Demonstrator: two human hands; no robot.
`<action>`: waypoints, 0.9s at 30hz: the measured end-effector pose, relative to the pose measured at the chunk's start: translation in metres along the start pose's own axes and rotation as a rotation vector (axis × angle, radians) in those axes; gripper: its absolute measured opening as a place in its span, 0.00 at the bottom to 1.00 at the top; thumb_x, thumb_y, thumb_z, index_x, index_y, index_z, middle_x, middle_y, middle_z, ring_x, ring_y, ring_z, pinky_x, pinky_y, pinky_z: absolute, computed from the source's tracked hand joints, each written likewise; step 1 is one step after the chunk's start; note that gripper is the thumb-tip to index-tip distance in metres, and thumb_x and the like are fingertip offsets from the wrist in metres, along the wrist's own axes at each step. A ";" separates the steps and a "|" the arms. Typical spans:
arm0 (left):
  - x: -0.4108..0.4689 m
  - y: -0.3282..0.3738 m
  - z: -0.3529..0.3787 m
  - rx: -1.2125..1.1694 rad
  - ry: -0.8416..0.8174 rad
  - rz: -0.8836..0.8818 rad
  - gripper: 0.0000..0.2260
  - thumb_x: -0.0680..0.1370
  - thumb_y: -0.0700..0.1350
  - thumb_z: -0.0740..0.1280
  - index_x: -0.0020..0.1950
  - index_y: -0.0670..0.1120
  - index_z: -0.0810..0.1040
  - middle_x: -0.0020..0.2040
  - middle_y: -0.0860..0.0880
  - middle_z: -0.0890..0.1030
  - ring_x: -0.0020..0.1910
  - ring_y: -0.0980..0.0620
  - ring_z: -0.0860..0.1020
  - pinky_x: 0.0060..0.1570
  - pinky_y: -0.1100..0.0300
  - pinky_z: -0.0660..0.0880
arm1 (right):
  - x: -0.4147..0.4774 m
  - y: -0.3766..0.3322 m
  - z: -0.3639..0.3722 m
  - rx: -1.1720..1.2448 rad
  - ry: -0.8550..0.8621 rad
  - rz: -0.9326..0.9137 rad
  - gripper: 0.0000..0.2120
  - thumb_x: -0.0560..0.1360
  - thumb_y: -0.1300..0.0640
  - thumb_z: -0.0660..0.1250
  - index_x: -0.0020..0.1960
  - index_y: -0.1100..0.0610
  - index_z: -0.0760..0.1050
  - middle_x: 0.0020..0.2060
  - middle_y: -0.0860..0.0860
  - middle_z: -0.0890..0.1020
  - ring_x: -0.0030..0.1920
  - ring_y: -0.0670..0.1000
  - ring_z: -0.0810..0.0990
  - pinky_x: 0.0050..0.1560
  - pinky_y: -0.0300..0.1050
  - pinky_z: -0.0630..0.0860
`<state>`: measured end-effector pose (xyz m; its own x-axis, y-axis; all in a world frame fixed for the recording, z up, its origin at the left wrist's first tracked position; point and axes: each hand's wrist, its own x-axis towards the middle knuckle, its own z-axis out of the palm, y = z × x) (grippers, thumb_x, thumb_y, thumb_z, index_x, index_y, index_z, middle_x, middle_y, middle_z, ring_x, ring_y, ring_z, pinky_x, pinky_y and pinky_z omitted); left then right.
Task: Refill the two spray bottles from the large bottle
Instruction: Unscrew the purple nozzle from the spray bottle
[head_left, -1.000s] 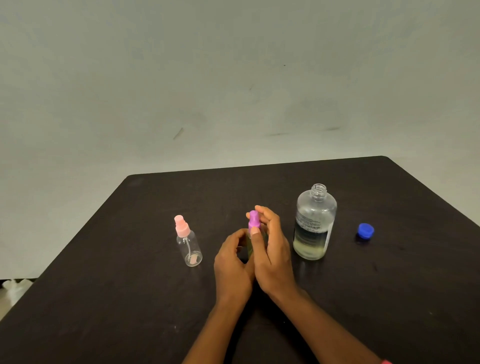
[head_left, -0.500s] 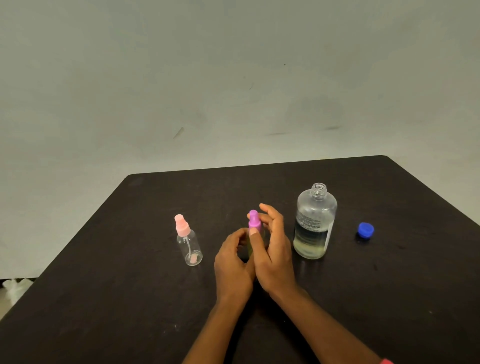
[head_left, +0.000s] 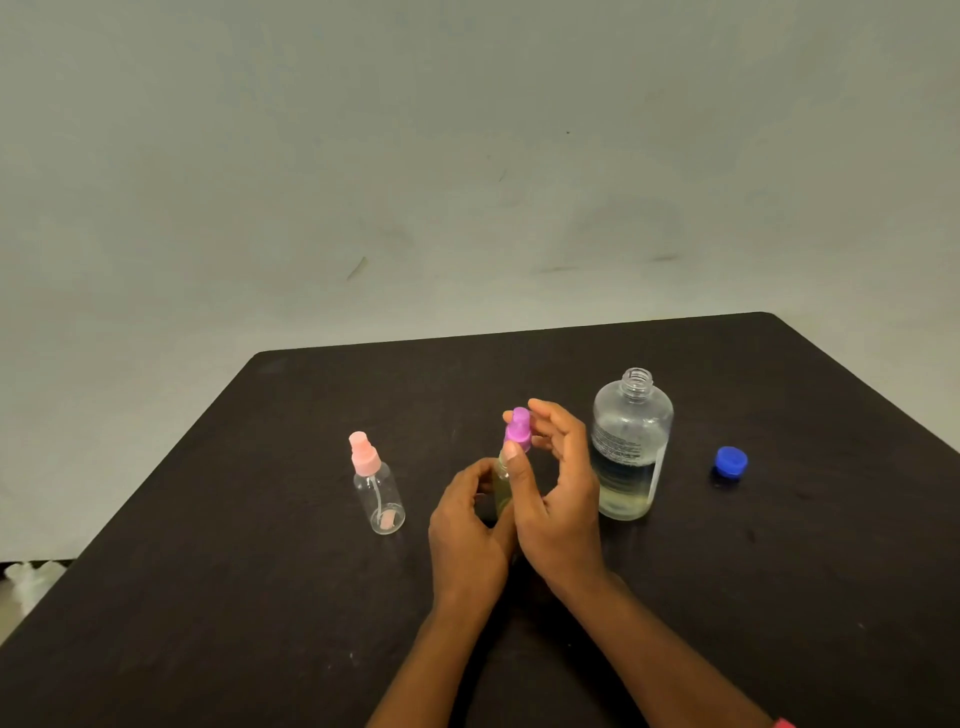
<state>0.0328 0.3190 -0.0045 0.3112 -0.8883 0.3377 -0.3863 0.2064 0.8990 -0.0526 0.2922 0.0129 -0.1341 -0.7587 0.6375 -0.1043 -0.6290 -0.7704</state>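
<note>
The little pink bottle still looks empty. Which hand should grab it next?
Probably the left hand. It sits on the side nearest the pink-capped spray bottle, with bare table between. The right hand is pinching the purple spray cap and sits beside the large bottle, ready to pour.

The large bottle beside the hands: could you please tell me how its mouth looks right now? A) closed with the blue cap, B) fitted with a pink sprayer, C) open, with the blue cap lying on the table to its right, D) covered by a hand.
C: the large bottle shows bare neck threads, while the blue cap lies apart on the table.
</note>
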 end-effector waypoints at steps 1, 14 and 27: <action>0.000 0.000 0.000 -0.005 -0.003 -0.005 0.15 0.72 0.39 0.73 0.55 0.54 0.78 0.49 0.57 0.81 0.49 0.59 0.79 0.47 0.66 0.76 | 0.001 -0.001 -0.001 0.000 0.009 -0.017 0.18 0.77 0.58 0.66 0.66 0.52 0.69 0.59 0.50 0.79 0.60 0.53 0.78 0.58 0.50 0.76; 0.000 0.002 0.000 0.075 0.016 -0.021 0.18 0.70 0.50 0.75 0.57 0.56 0.75 0.51 0.60 0.79 0.52 0.65 0.76 0.48 0.76 0.69 | 0.025 -0.018 -0.021 -0.058 0.238 -0.325 0.20 0.78 0.58 0.63 0.68 0.57 0.63 0.55 0.34 0.69 0.53 0.45 0.74 0.54 0.46 0.76; -0.002 0.005 0.000 0.055 0.035 -0.065 0.16 0.70 0.49 0.76 0.49 0.64 0.73 0.48 0.61 0.79 0.49 0.62 0.77 0.45 0.72 0.71 | 0.051 -0.021 -0.057 -0.144 0.512 -0.469 0.10 0.75 0.64 0.68 0.53 0.61 0.69 0.48 0.64 0.71 0.46 0.64 0.76 0.49 0.49 0.75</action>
<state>0.0298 0.3214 -0.0003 0.3671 -0.8839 0.2896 -0.4109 0.1252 0.9030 -0.1140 0.2761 0.0612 -0.4859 -0.2163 0.8469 -0.3887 -0.8144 -0.4309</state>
